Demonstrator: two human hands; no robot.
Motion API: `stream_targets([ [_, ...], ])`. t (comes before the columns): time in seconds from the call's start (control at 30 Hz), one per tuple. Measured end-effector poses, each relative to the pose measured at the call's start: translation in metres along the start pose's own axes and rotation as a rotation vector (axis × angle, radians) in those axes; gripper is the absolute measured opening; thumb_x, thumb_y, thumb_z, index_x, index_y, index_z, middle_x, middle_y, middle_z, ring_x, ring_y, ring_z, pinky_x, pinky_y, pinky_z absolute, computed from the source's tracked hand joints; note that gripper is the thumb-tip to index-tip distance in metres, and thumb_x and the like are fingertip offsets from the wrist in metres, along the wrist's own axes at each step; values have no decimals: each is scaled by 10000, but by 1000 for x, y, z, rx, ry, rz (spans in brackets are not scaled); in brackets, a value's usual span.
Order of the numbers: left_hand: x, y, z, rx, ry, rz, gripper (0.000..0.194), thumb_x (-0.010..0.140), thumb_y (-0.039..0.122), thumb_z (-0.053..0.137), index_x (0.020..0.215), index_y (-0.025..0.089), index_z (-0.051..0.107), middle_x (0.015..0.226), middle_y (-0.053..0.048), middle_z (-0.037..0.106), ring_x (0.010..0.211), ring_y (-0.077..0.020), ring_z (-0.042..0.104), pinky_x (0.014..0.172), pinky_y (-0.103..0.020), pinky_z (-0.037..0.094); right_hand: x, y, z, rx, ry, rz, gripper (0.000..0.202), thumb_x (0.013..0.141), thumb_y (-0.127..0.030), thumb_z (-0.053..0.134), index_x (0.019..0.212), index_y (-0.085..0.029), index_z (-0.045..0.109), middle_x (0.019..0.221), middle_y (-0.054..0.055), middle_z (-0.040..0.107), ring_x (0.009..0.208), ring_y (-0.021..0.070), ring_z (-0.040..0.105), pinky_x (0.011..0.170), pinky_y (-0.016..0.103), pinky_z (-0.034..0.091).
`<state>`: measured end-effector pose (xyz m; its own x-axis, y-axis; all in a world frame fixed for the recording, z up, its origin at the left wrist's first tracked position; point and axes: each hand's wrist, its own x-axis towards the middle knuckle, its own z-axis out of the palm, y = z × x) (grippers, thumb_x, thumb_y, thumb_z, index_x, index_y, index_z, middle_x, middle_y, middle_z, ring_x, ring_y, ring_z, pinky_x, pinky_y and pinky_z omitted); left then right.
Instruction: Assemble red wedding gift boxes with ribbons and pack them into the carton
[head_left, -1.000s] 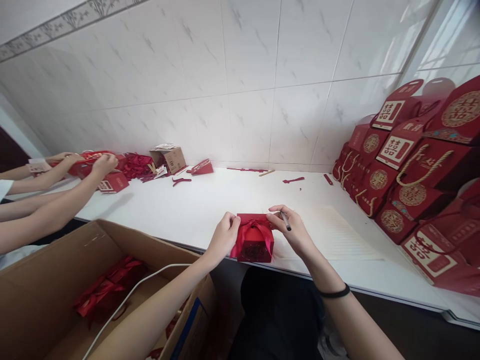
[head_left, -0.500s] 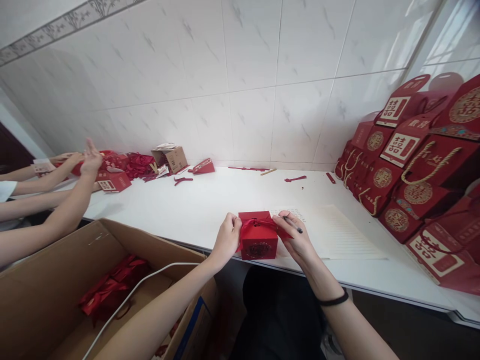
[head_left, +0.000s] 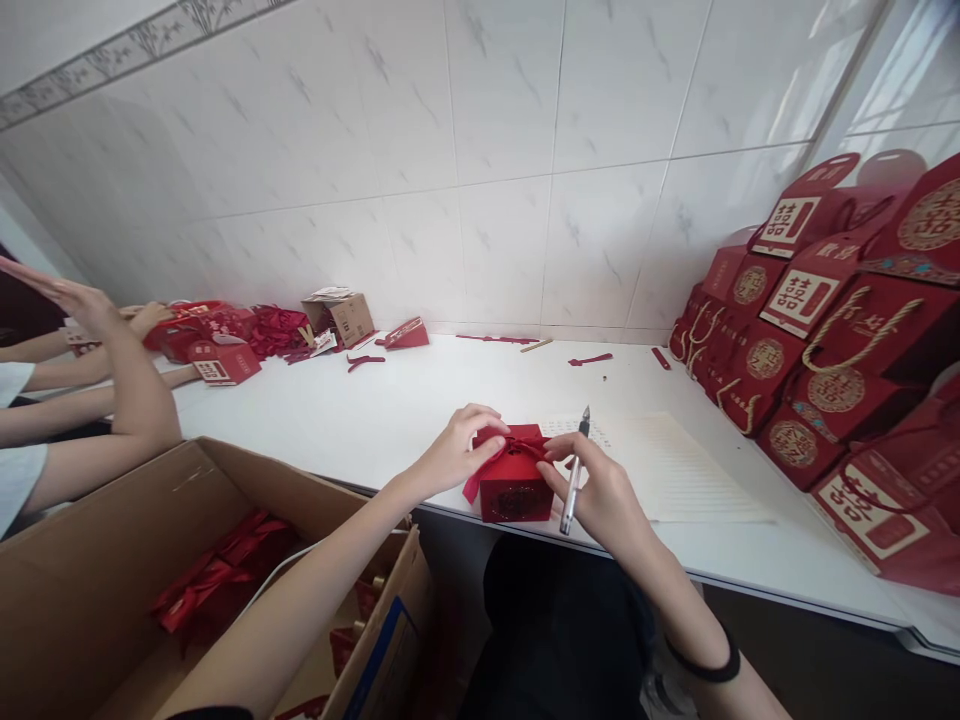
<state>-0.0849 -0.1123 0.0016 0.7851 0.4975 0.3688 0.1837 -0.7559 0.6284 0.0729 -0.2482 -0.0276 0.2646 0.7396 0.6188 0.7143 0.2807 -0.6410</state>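
Note:
A small red gift box sits near the table's front edge, with a red ribbon tied in a bow across its top. My left hand curls over the box's left top edge, its thumb and fingers pinching the ribbon's left side. At the right side of the bow, the thumb and index finger of my right hand touch the ribbon. That same hand grips a pen with a clear barrel, its uncovered tip pointing up and away. Handwritten paper lies behind and right of the box.
Stacked red gift boxes fill the right side. An open cardboard carton at lower left holds red ribboned boxes. Ribbon scraps lie toward the wall. Other people's arms reach in from the left, near a small brown box.
My left hand has moved onto the box top. The pen has swung from lying across my right hand to nearly upright. Another person's raised hand has moved left.

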Motion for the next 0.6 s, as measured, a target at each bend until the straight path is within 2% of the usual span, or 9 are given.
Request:
stream_targets([
  [0.13, -8, 0, 7, -44, -66, -19, 202, 852, 310, 499, 991, 209, 605, 1138, -71, 514, 1131, -195, 474, 1010, -368, 372, -10, -2, 2, -113, 38, -170, 91, 889, -234, 460, 871, -220, 549, 760, 27, 605, 682, 172, 553, 614, 283, 458],
  [0.33, -16, 6, 4, -66, -136, -24, 305, 831, 365, 527, 1100, 232, 576, 1233, -83, 472, 1213, -220, 415, 1060, -383, 320, -17, -2, 1, -169, 69, -243, 108, 903, -222, 457, 878, -223, 561, 758, 42, 587, 671, 178, 544, 597, 285, 447],
  [0.4, -17, 9, 3, -26, -117, -15, 412, 789, 415, 577, 1159, 238, 542, 1244, -95, 467, 1212, -250, 405, 1051, -419, 322, -19, -2, 1, -173, 79, -257, 96, 896, -216, 469, 887, -230, 563, 762, 44, 594, 686, 188, 560, 608, 294, 453],
  [0.5, -16, 15, 4, 116, -114, 12, 714, 645, 497, 702, 1271, 249, 463, 1263, -127, 443, 1219, -326, 368, 1033, -503, 307, -23, 1, -1, -159, 112, -291, 78, 884, -229, 495, 917, -247, 563, 793, 44, 611, 694, 196, 593, 619, 296, 461],
  [0.57, -14, 18, 7, 209, -182, 29, 857, 588, 553, 721, 1333, 277, 401, 1302, -140, 396, 1257, -373, 310, 1019, -545, 297, -25, 10, -3, -160, 125, -320, 85, 876, -288, 518, 937, -262, 570, 807, 42, 619, 672, 195, 608, 600, 290, 466],
  [0.6, -12, 19, 8, 242, -224, 31, 866, 604, 580, 696, 1355, 297, 370, 1313, -139, 382, 1271, -385, 290, 1004, -554, 309, -26, 17, -4, -165, 121, -323, 108, 877, -334, 515, 941, -271, 576, 808, 42, 622, 660, 194, 614, 576, 285, 468],
])
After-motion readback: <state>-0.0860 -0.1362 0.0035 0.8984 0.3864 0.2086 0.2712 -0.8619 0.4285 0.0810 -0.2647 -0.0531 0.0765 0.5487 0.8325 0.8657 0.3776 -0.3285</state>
